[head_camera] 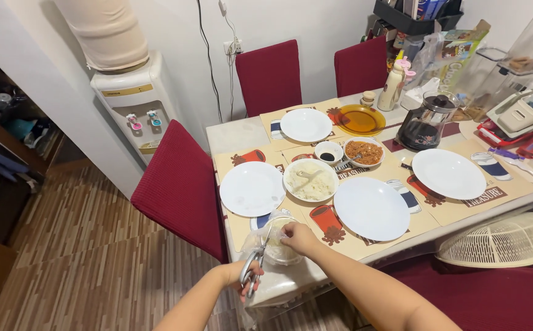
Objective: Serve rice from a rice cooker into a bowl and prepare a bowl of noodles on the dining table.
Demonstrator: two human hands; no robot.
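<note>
So in the head view we only get the forearms and hands, everything above the elbows is cut off at the bottom edge. Our left hand (246, 277) is closed around the handles of a pair of scissors (255, 265), blades pointing up toward a clear plastic bag (277, 241) sitting at the near edge of the table (233, 136). Our right hand (299, 237) is pinching the top of that bag. Whatever is in the bag is pale, but the crinkly plastic and our fingers cover most of it, so we can't tell what it is. Can't tell either whether the blades are actually touching the plastic.

Just past the bag there's an empty white plate (252, 188) on the left and a bigger one (371, 208) on the right, with a bowl of rice (310, 180) between them, spoon in it. Behind that, a small bowl of dark sauce (328, 152) and a bowl of reddish food (364, 152). Further back, another white plate (306, 124), an amber plate (361, 119) and a glass pitcher (427, 120) of dark liquid. The right end of the table is a clutter of boxes and bottles, hard to make out. A red chair (180, 189) stands just left of the table, a water dispenser (134, 101) behind it, its bottle cut off at the top. A white fan grille (503, 240) lies at lower right, partly out of frame.
</note>
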